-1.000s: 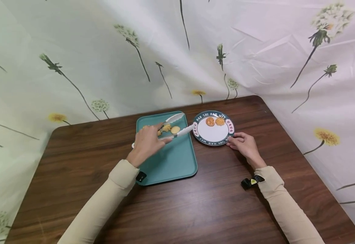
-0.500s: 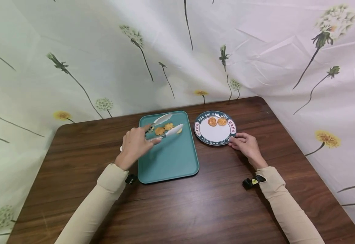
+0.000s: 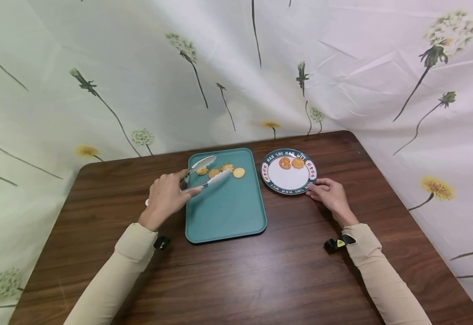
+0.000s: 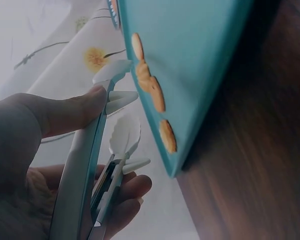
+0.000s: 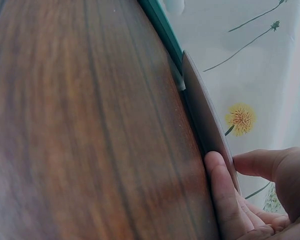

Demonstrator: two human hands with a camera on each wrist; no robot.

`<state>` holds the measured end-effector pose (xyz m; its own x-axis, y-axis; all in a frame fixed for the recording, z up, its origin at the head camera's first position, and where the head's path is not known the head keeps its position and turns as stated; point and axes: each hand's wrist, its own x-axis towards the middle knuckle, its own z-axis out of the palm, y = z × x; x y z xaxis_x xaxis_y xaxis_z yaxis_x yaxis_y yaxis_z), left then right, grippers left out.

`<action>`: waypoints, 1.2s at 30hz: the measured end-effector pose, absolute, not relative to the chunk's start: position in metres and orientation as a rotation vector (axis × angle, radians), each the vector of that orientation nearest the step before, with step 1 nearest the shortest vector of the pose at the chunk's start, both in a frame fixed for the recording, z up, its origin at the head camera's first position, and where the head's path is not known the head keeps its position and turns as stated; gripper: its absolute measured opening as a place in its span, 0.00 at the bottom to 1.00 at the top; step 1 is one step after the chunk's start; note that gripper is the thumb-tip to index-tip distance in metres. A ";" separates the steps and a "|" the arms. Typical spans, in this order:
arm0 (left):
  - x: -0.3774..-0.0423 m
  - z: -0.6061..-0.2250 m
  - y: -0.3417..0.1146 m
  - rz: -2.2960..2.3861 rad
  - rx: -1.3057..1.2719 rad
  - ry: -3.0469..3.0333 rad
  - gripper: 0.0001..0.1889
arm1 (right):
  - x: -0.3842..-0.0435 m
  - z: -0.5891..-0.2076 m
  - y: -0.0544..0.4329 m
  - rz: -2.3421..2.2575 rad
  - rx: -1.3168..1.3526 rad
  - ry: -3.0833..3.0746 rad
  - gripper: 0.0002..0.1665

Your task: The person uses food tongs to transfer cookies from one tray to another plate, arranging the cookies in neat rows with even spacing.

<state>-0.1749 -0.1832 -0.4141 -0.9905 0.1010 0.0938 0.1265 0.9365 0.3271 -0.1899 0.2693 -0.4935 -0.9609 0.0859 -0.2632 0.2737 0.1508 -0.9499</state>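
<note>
Tongs [image 4: 85,150] with white scalloped tips are held in my left hand [image 3: 164,197], thumb on one arm and fingers round the other. Their tips are spread apart with nothing between them, over the left part of a teal tray [image 3: 226,212]. Several cookies lie along the tray's far side, among them a round pale cookie [image 3: 238,173] and a yellowish cookie [image 3: 201,171]. My right hand [image 3: 331,198] pinches the near right rim of a round plate [image 3: 287,180], thumb above and fingers below. On the plate sit a pretzel-shaped cookie [image 3: 285,163] and a swirled cookie [image 3: 298,163].
Tray and plate stand side by side at the back of a dark wooden table [image 3: 236,280]. Behind the table hangs a white cloth [image 3: 139,81] printed with dandelions. Each wrist carries a small black camera.
My left hand has drawn the tongs leftward, away from the plate and back over the tray's left side. The right hand keeps its pinch on the plate's rim. Both plate cookies stay put.
</note>
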 end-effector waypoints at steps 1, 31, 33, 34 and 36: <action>-0.174 -0.415 -0.184 -0.515 -0.179 -3.019 0.43 | -0.190 -0.494 0.270 -1.928 0.354 2.264 0.28; -0.167 -0.425 -0.194 -0.502 -0.199 -3.029 0.37 | -0.187 -0.492 0.270 -1.959 0.333 2.244 0.30; -0.167 -0.424 -0.194 -0.499 -0.199 -3.032 0.37 | -0.188 -0.493 0.270 -1.961 0.329 2.244 0.30; -0.167 -0.424 -0.194 -0.497 -0.200 -3.032 0.37 | -0.188 -0.492 0.270 -1.962 0.329 2.244 0.30; -0.168 -0.424 -0.194 -0.492 -0.197 -3.029 0.37 | -0.188 -0.492 0.270 -1.963 0.327 2.244 0.30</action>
<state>-0.1677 -0.1940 -0.4237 -0.9896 0.1152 0.0857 0.1364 0.9407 0.3106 -0.1880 0.2704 -0.4923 -0.9662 0.0697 -0.2481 0.2552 0.1239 -0.9589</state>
